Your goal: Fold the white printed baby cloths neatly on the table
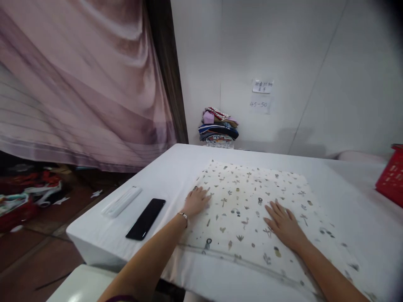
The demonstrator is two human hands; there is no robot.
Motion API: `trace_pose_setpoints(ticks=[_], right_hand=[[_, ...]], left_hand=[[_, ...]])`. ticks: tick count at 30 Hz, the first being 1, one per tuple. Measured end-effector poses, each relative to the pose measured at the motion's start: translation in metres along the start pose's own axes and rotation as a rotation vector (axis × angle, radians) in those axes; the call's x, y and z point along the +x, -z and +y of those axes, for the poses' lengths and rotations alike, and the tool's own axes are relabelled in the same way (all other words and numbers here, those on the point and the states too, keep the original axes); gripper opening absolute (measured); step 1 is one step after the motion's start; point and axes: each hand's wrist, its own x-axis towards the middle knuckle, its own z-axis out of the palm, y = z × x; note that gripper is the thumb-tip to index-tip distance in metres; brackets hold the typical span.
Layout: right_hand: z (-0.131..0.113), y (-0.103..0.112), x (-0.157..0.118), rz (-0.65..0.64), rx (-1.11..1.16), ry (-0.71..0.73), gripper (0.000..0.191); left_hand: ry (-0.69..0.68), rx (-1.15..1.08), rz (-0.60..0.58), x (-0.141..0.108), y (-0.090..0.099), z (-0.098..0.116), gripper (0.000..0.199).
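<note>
A white cloth (233,228) printed with small palms, birds and plants lies spread over the table, its near edge running close to the table's front. My left hand (195,202) rests palm down on the cloth's left side, fingers stretched forward, a bracelet at the wrist. Farther right, my right hand (285,224) also lies flat on the print with its fingers spread. Neither hand grips anything. The cloth looks mostly smooth between them.
Left of the cloth, a black phone (146,219) and a white power strip (122,201) lie on the white table (176,167). Folded fabrics (219,128) are stacked by the back wall. A red basket (392,176) stands at the right edge. A pink curtain (94,84) hangs at left.
</note>
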Motion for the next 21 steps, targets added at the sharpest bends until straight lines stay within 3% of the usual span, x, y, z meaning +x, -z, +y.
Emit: trace_pose_setpoints(ticks=[3,8,15,21], right_hand=[[-0.001,-0.001,0.001,0.007,-0.015,0.004,0.062],[0.002,-0.007,-0.001,0.059,-0.035,0.048,0.059],[0.007,-0.015,-0.005,0.132,-0.098,0.136,0.065],[0.008,-0.013,-0.005,0.167,-0.085,0.160,0.069]], left_hand=[[0.106,-0.084,0.047,0.030,0.018,0.008,0.048],[0.288,-0.110,0.070,0.112,0.032,0.023,0.047],[0.510,-0.142,0.014,0.219,0.011,0.023,0.060],[0.462,-0.151,0.099,0.260,-0.010,0.012,0.042]])
